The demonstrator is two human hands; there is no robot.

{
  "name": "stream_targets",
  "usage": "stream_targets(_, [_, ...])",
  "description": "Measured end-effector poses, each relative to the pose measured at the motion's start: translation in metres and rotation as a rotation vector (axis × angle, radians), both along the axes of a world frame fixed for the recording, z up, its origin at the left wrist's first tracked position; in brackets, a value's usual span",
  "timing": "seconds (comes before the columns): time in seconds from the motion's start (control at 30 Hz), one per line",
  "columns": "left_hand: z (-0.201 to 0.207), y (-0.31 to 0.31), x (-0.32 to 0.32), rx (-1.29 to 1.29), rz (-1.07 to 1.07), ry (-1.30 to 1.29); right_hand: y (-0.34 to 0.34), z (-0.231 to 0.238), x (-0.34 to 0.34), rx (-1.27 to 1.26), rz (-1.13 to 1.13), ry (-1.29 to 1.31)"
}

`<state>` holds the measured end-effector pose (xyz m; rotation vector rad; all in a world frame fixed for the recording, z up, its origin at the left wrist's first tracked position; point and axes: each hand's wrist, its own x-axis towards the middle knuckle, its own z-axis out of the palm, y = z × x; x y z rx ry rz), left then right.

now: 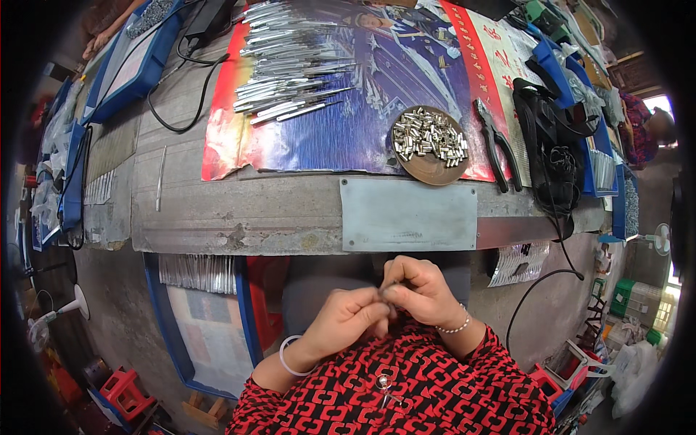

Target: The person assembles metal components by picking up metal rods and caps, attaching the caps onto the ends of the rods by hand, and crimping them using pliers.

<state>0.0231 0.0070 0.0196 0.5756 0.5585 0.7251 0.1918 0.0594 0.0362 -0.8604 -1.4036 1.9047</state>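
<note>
Low in the middle of the frame, the left hand point(346, 317) and right hand point(420, 291) press together, fingers curled shut around a thin metal piece point(388, 285); only its tip shows, the rest is hidden between the fingertips. Above them runs the worn grey surface point(239, 210). At upper left sits a blue tray point(138, 61), then a heap of shiny metal strips point(290, 65), a round dish of small metal sleeves point(430, 143), black pliers point(496, 145) and tangled black cables point(554, 156). The room's edges blur into darkness.
</note>
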Motion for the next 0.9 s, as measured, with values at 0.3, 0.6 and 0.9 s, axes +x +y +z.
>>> stream_targets(0.3, [0.009,0.004,0.002,0.923,0.366,0.922,-0.002,-0.009,0.011,-0.033,0.028,0.066])
stream_targets(0.6, [-0.011,-0.007,0.002,-0.283,-0.159,-0.404,0.004,-0.008,0.011,-0.17,0.107,0.338])
stream_targets(0.9, [0.005,0.003,0.01,0.422,0.208,0.786,-0.008,-0.005,0.001,-0.218,-0.116,0.032])
